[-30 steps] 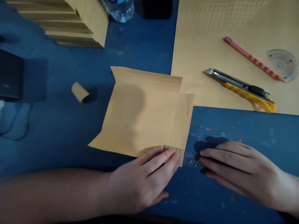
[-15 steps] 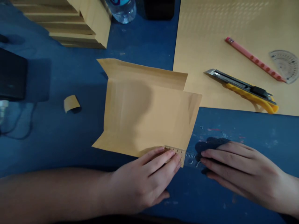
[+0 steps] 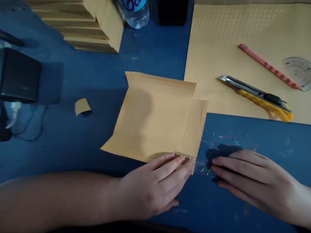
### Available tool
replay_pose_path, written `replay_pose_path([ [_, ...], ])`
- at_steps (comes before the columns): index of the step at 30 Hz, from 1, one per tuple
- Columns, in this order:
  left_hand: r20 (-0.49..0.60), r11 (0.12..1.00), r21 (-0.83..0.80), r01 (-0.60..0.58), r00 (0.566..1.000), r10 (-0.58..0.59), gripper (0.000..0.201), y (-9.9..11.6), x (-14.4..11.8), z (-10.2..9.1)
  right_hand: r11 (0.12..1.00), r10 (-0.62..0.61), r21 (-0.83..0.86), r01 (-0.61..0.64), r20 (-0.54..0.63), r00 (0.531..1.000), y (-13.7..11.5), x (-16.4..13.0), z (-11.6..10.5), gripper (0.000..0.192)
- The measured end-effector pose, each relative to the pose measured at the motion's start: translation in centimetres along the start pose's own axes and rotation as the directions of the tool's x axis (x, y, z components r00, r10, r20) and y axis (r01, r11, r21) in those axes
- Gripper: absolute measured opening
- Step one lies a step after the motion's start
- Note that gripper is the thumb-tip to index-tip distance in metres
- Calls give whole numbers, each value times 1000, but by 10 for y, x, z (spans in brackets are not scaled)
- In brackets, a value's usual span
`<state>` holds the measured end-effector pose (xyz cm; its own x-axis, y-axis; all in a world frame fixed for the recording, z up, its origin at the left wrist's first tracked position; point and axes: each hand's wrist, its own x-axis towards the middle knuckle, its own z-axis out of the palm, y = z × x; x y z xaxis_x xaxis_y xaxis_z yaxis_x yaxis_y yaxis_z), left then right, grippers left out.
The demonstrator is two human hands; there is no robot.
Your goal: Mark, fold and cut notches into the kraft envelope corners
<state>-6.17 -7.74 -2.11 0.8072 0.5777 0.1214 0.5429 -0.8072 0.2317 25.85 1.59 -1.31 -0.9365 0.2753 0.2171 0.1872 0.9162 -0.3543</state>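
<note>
Left hand (image 3: 155, 187) and right hand (image 3: 264, 181), backs upward
Left fingers (image 3: 171, 167) are slightly spread; right fingers (image 3: 233, 164) lie close together.

Notched paper (image 3: 157, 119) mid-worktop (image 3: 73, 149), its far right corner over the big sheet (image 3: 213, 42); ruler (image 3: 201, 165) across its near right corner, left hand (image 3: 155, 187) on both, right hand (image 3: 262, 181) at ruler's right end. Scrap (image 3: 82, 106) left of notched paper, stack (image 3: 110, 29) behind at left, bottle (image 3: 137, 14) right of stack. On big sheet: cutter (image 3: 257, 94) in front, pencil (image 3: 269, 67) behind it, protractor (image 3: 300, 72) at pencil's right end.
</note>
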Motion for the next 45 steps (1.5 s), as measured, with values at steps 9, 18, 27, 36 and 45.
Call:
replay_pose_path([
  [9, 8, 1000, 10, -2, 1000, 2, 52, 1, -1, -1, 1000, 3, 4, -3, -9, 1000, 0, 0, 0, 27],
  [18, 17, 999, 38, -9, 1000, 9, 53, 1, -1, -1, 1000, -7, 8, 7, -28, 1000, 0, 5, -1, 28],
  [27, 46, 998, 54, -32, 999, 30, 61, -2, -1, 0, 1000, -28, -12, 28, -26, 999, -1, 11, -5, 31],
  [36, 51, 1000, 21, -16, 999, 15, 65, -2, 0, -1, 1000, 11, -4, -11, -43, 999, -1, 11, -5, 27],
  [45, 61, 1000, 9, -7, 998, 6, 62, -2, -1, -1, 1000, 24, 2, -24, -45, 999, -3, 7, -2, 24],
])
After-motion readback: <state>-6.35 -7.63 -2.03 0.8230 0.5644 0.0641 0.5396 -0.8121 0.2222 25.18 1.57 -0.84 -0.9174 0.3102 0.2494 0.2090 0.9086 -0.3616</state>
